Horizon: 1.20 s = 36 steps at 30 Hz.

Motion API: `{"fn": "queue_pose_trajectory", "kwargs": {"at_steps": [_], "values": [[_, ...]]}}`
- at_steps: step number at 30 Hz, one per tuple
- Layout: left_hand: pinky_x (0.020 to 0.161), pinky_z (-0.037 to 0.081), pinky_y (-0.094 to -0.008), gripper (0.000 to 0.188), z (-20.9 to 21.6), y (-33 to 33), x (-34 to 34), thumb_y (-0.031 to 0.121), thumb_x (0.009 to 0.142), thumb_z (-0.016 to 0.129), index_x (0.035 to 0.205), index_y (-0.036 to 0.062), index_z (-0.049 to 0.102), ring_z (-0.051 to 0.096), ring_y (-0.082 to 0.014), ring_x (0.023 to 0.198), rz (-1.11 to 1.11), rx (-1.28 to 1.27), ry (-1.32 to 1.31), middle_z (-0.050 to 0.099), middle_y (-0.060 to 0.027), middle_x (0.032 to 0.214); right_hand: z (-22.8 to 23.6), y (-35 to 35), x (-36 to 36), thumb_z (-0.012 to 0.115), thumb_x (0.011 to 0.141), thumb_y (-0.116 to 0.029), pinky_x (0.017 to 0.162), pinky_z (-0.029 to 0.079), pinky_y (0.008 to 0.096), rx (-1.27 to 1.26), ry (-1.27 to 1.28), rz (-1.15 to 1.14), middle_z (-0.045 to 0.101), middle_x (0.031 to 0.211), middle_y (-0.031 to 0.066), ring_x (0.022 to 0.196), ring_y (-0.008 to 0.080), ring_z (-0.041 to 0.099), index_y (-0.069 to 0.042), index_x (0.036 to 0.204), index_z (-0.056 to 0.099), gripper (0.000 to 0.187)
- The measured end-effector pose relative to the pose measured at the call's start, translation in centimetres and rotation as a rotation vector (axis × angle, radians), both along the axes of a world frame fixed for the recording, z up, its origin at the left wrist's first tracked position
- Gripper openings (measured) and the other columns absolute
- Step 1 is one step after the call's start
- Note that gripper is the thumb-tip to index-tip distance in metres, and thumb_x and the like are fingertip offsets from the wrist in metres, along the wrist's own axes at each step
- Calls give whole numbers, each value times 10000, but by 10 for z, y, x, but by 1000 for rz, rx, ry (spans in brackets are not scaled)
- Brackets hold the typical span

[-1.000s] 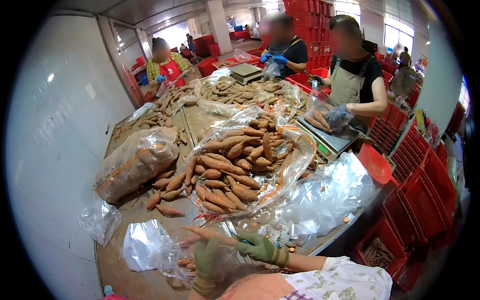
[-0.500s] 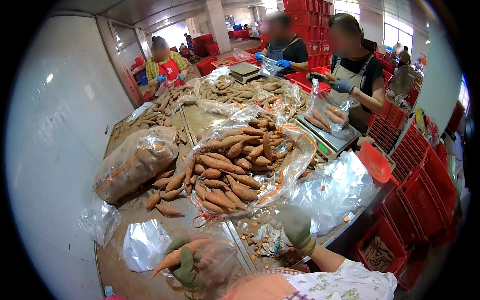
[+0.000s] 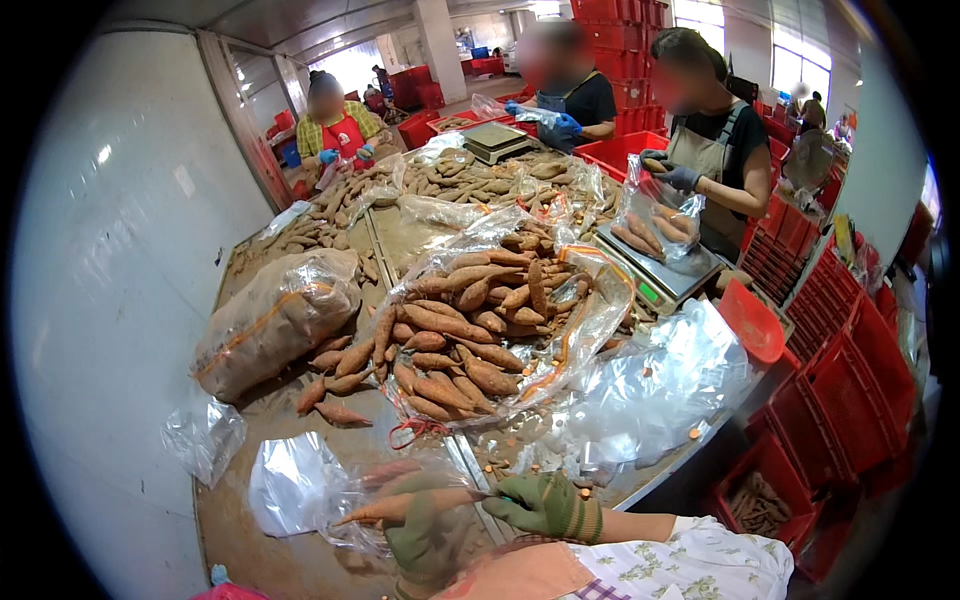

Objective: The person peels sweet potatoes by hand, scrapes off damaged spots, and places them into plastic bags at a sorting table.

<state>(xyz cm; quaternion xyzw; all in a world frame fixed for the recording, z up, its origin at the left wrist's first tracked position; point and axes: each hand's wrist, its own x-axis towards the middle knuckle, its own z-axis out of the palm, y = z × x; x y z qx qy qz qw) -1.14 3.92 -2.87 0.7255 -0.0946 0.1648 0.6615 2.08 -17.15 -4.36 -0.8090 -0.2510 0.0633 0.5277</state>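
Note:
In my left hand (image 3: pixel 422 540), gloved in green and blurred by motion, lies a long sweet potato (image 3: pixel 385 508), gripped nearly level with one thin end toward the right. Behind it is a clear plastic bag (image 3: pixel 345 510) with another reddish sweet potato (image 3: pixel 392 470) showing, also smeared. My right hand (image 3: pixel 545 505), in a matching green glove, reaches the thin right end. Its fingers are bent together; a small dark object may be between them, too little seen to name. Beyond both hands, a heap of sweet potatoes (image 3: pixel 450 345) spills from an opened clear sack (image 3: pixel 590 350).
A full sack (image 3: pixel 275 315) lies at left near the white wall (image 3: pixel 120 250). Flat clear bags (image 3: pixel 660 390) are spread at right, below a scale (image 3: pixel 660 265). Red crates (image 3: pixel 850 380) stand right of the table. Three co-workers stand around its far side, handling bags and sweet potatoes.
My right hand has come down and left from beside the flat bags to the sweet potato's end. My left hand has shifted right, and the sweet potato now lies more level.

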Motion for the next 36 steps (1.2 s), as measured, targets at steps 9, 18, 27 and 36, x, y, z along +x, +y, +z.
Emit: {"fn": "queue_pose_trajectory", "kwargs": {"at_steps": [9,18,27,36], "values": [[769,568,-291,425,-14,1,-4,229,1047,577,1348,-67,528,654,-187,1007,-87,106,-67,638,-164,1205,-15,2,-5,610,989,-330,593,466,392,93,-85,106,601,709,141,642,274,611,-44,965,676,294],[820,517,-305,440,9,-20,-9,259,1042,456,863,-41,724,654,-197,835,-69,-476,333,724,-125,804,-17,1,-10,621,969,-248,588,470,394,195,-130,209,611,746,123,651,288,616,-22,938,701,242],[742,521,-324,111,-72,12,3,166,816,718,861,70,685,640,-221,786,-92,-145,515,668,-57,931,-5,1,-11,633,975,-272,565,470,302,320,98,145,621,691,84,606,179,616,-33,949,726,258],[605,512,-219,354,-20,23,28,338,1056,483,1031,24,646,633,-128,681,-194,-802,584,686,-56,841,-60,-61,10,659,960,-312,651,535,435,-547,53,-450,691,742,158,667,356,675,-158,1246,672,325]]}}
